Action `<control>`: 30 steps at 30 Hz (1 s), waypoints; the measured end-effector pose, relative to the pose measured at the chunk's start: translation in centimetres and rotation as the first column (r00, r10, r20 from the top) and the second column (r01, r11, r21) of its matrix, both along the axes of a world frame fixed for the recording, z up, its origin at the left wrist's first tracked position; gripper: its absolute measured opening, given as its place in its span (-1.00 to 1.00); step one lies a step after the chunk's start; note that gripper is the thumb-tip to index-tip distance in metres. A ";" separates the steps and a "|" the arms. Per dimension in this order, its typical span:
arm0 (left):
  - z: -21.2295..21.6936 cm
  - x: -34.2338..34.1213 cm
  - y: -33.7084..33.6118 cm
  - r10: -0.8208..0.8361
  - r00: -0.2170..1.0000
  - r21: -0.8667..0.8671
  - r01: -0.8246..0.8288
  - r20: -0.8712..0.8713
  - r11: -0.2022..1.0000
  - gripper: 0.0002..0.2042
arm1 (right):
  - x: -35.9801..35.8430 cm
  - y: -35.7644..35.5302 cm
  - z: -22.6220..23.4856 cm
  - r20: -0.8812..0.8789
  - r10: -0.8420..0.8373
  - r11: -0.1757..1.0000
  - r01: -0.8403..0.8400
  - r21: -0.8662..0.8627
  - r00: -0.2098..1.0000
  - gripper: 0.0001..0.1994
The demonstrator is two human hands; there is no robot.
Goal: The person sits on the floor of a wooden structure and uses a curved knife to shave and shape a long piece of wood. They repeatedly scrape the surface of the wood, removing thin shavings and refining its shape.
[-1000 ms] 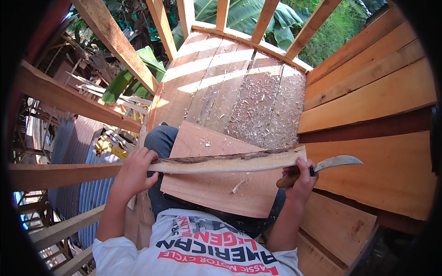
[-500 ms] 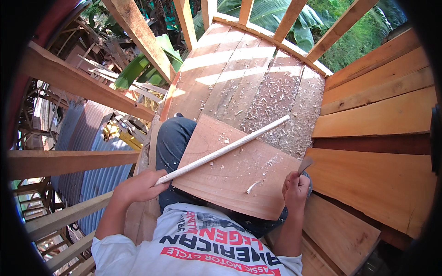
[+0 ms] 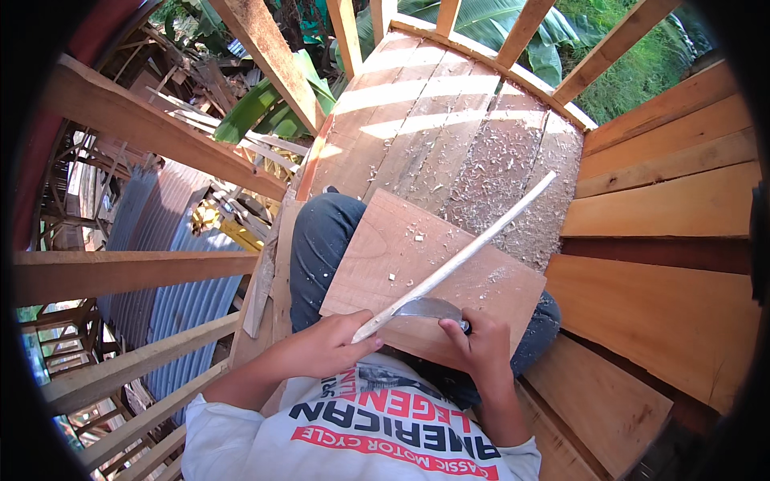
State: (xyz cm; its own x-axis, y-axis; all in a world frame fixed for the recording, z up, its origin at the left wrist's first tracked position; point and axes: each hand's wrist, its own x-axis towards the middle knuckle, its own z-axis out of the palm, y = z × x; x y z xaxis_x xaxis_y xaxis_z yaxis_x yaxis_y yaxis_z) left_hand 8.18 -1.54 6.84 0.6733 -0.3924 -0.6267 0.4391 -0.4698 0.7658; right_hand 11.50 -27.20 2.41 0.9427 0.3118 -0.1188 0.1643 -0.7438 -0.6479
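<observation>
A long pale whittled stick [image 3: 473,247] slants up and away to the right over my lap. My left hand [image 3: 350,337] is closed around its near end. In my right hand [image 3: 479,339] is a knife [image 3: 429,308] with a curved metal blade, its handle mostly hidden by my fingers. The blade points left and meets the stick just beyond my left hand. Under both lies a flat wooden board [image 3: 377,240] across my thighs, with a few small wood chips on it.
Shavings are scattered over the plank floor [image 3: 401,152] ahead. Stacked plank siding [image 3: 658,313] stands close on my right. Wooden rails and posts [image 3: 144,276] line the left, with corrugated metal sheets [image 3: 184,297] beyond them. Green leaves show past the far edge.
My right hand has brought the knife leftward from the board's right edge to the stick. My left hand has moved right with the stick, which now points more steeply away.
</observation>
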 end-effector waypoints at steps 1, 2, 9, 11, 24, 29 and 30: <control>-0.6 0.6 -0.9 0.017 1.000 -0.044 -0.017 -0.007 0.999 -0.68 | 0.3 0.0 0.1 0.035 0.004 0.999 -0.003 -0.035 0.999 -0.48; -1.0 1.2 -1.6 0.027 1.000 -0.080 -0.027 -0.001 0.996 -0.67 | 0.6 -0.2 0.3 0.046 -0.022 0.998 0.024 -0.053 0.999 -0.47; -3.4 4.5 -5.9 0.101 0.989 -0.271 -0.069 0.106 0.960 -0.62 | 3.2 -2.8 0.5 0.137 -0.116 0.975 0.139 -0.173 0.984 -0.43; -3.3 5.4 -6.3 0.105 0.992 -0.272 -0.081 0.073 0.959 -0.63 | 3.9 -3.2 0.1 0.143 -0.103 0.972 0.131 -0.197 0.984 -0.42; -4.8 4.9 -5.0 0.088 0.809 -0.343 -0.341 -0.582 0.875 -0.85 | 8.9 -7.7 -2.4 0.137 -0.357 0.851 0.383 -0.359 0.924 -0.42; -5.1 5.4 -4.9 0.125 0.706 -0.343 -0.481 -0.697 0.807 -0.82 | 4.6 -4.0 -0.5 0.041 -0.120 0.942 0.127 -0.310 0.992 -0.41; -5.5 5.4 -4.7 0.112 0.686 -0.354 -0.500 -0.719 0.791 -0.85 | 4.0 -3.2 -0.3 0.019 -0.109 0.951 0.110 -0.289 0.994 -0.41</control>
